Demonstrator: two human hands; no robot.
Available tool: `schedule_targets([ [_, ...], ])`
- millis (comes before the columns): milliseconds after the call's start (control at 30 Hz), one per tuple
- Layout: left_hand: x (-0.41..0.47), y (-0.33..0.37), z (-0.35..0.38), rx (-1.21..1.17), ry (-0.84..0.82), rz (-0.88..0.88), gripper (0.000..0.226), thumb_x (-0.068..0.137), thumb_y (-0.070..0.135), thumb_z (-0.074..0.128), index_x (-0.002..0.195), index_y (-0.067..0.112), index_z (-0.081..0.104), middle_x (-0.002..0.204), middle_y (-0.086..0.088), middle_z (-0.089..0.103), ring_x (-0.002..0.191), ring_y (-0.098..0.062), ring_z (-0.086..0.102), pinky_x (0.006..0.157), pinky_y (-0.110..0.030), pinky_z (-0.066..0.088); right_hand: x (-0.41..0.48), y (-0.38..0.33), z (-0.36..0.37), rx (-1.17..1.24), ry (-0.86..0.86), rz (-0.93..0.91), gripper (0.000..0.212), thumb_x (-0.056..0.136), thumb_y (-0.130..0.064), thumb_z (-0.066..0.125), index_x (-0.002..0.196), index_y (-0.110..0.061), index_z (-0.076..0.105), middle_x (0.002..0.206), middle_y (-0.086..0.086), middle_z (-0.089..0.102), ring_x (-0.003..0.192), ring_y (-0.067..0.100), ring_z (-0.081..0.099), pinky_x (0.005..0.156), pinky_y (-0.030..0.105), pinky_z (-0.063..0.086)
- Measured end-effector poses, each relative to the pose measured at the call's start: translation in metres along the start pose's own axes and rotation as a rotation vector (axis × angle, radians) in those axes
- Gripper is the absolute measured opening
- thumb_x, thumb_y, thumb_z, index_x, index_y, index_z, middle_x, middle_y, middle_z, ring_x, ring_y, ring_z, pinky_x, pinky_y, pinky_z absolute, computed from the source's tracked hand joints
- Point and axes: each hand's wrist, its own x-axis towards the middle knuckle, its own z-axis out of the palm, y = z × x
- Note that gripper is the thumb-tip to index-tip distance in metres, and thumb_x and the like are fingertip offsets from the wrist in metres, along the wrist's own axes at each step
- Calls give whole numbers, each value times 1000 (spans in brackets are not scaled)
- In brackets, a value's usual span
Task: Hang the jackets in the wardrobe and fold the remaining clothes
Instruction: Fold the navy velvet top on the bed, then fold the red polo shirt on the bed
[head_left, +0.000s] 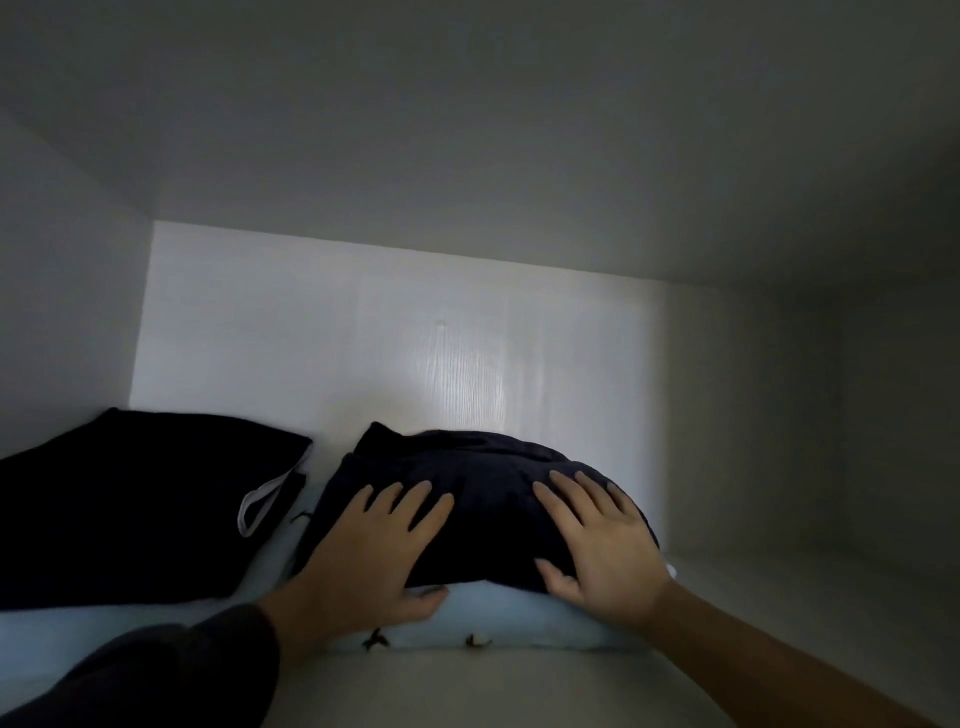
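Note:
A folded dark navy garment (483, 488) lies on top of a folded light blue garment (514, 618) with small dark prints, inside a white wardrobe compartment. My left hand (379, 551) rests flat on the navy garment's left side, fingers spread, thumb at its front edge. My right hand (602, 540) presses flat on its right side, fingers straight. A second folded black garment (130, 499) with a white loop lies to the left, on a pale blue layer.
The white shelf (467, 691) runs along the front. The back wall (395, 343) stands just behind the piles, the right side wall (810, 441) beside free shelf room, and the compartment's top panel (467, 130) hangs low overhead.

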Motion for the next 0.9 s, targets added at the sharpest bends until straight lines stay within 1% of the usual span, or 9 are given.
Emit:
schedule_targets([
  [133,6,6,2,25,-51,-23,77,68,58,55,129,10,58,121,-17,62,98,-37,63,83,-50,51,3,-3,2,5,-61,30,71,78,-59,43,137,-19,43,132,10,58,118,35,57,95,53,48],
  [300,1,19,-14,62,-94,-82,74,74,54,44,129,7,58,125,-19,61,104,-39,63,83,-57,51,-23,-6,-15,21,-116,33,66,85,-54,36,144,-24,35,145,10,46,131,34,47,102,54,39],
  [367,3,31,-34,67,-89,-86,69,72,50,41,121,7,65,121,-18,64,99,-36,66,76,-53,55,-46,-5,-40,72,-163,12,68,85,-54,25,147,-27,32,152,7,36,137,32,38,108,52,33],
  [467,4,65,-76,-21,-68,-20,53,68,45,41,99,13,70,103,-11,69,77,-27,68,60,-38,56,-102,-2,-89,118,-240,16,80,77,-57,6,150,-30,23,159,-1,20,143,22,27,112,38,26],
  [533,1,99,-111,-139,-56,7,41,69,43,38,85,18,66,84,0,64,62,-20,61,50,-32,50,-148,1,-128,141,-251,63,78,77,-58,6,147,-31,26,156,-6,23,139,19,33,107,34,31],
  [600,-3,143,-153,-246,-18,51,35,69,43,38,78,20,64,73,5,60,56,-17,58,45,-28,47,-204,4,-170,148,-271,115,72,79,-58,9,143,-32,30,150,-9,31,131,17,41,102,31,38],
  [733,-16,250,-243,-490,-12,146,34,73,46,39,82,24,63,79,9,64,68,-16,65,50,-28,50,-339,5,-266,125,-296,234,56,87,-50,23,137,-30,39,140,-11,43,121,16,50,92,32,47],
  [800,-28,313,-284,-677,-11,200,33,76,48,38,88,27,62,86,13,64,74,-15,65,56,-28,51,-414,2,-318,79,-298,321,48,92,-46,31,136,-30,40,138,-12,46,117,15,52,86,33,49],
  [900,-47,414,-347,-989,13,303,31,78,48,41,92,29,59,93,13,64,81,-17,65,64,-31,53,-522,-10,-398,-30,-297,501,44,94,-47,32,134,-32,40,133,-13,49,107,13,57,76,31,48],
])
